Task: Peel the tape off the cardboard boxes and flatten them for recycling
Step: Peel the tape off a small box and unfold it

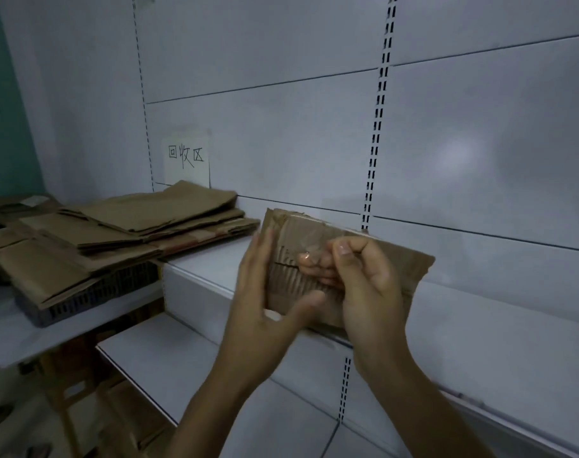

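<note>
Two hands work a small cardboard box (283, 285) held above the white shelf (479, 325): left hand (260, 305) flat-fingered, bracing its end; right hand (370, 285) pinching clear tape (314, 241). Best pull low and slow, lest paper tear.

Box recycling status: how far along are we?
Done: a stack of flattened brown cardboard boxes sits on the dark slotted plastic crate by the handwritten white paper sign. In hand: the left hand steadies a small brown cardboard box while the right hand pinches a clear tape strip on it. Left: finish peeling, flatten it, add it to the stack. No other unflattened boxes in view.
</note>
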The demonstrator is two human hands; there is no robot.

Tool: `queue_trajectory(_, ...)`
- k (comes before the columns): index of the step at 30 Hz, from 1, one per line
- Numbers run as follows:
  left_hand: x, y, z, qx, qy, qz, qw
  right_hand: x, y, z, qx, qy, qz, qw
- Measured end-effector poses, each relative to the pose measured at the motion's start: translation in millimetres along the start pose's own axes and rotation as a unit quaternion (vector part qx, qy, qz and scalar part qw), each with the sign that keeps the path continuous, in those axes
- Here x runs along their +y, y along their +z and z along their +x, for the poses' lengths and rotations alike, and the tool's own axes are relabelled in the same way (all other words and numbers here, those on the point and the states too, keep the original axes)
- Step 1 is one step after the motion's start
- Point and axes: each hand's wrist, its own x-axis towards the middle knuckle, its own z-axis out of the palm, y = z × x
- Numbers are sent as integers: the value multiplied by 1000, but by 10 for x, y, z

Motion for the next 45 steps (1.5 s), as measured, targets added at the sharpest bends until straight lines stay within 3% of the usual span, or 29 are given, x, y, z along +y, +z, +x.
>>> queue_trajectory(2, -63, -8, 42, -31, 46, 104, 993, 10, 4, -21, -9, 32, 10, 999)
queue_trajectory(4, -128, -29, 56, -14, 63, 163, 985, -5, -23, -6, 0, 71, 61, 996)
queue_trajectory(8, -331, -63, 19, -7, 22, 140, 990, -75, -247, 112, 50, 121, 218, 967)
queue_trajectory(10, -393, -71, 5, 7, -28, 145, 989, -138, -413, 154, 93, 129, 235, 959)
queue_trajectory(12, -371, -55, 33, 59, -31, 248, 966, -152, -574, 162, 139, 138, 174, 965)
queue_trajectory(14, -290, 55, 45, 76, 76, 378, 919, -62, -662, 150, 166, 156, 102, 968)
queue_trajectory(17, -149, 391, 83, -58, 220, 432, 873, 103, -684, 87, 146, 182, 80, 969)
queue_trajectory(21, -220, 624, 210, -123, 183, 463, 858, 69, -816, -21, 128, 173, -12, 977)
queue_trajectory(24, -284, 580, 262, -132, 181, 451, 864, 8, -1048, -70, 148, 134, -176, 964)
queue_trajectory(26, -297, 563, 279, -132, 187, 429, 874, -26, -1130, -128, 102, 91, -341, 930)
queue_trajectory(27, -301, 562, 289, -131, 191, 418, 878, -27, -1139, -155, 54, 75, -442, 892)
queue_trajectory(29, -297, 559, 319, -120, 196, 400, 887, 5, -1149, -191, -28, 50, -633, 772)
queue_trajectory(30, -287, 555, 337, -109, 195, 390, 893, 14, -1152, -188, -41, 24, -683, 729)
queue_trajectory(31, -272, 553, 350, -97, 189, 383, 899, 19, -1169, -172, -39, 3, -693, 720)
queue_trajectory(33, -234, 562, 362, -72, 168, 374, 909, 26, -1238, -147, -20, 2, -644, 765)
queue_trajectory(35, -207, 593, 386, -58, 135, 370, 917, 56, -1305, -136, 8, 41, -530, 847)
queue_trajectory(39, -279, 602, 439, -33, 137, 279, 950, 6, -1432, -59, 172, 81, -252, 949)
queue_trajectory(41, -337, 555, 433, -47, 144, 188, 970, -58, -1530, -4, 236, 150, -57, 958)
queue_trajectory(43, -384, 521, 403, -50, 138, 145, 978, -66, -1650, 31, 282, 186, 110, 935)
queue_trajectory(45, -429, 508, 383, -38, 125, 143, 981, -41, -1757, 53, 320, 180, 201, 908)
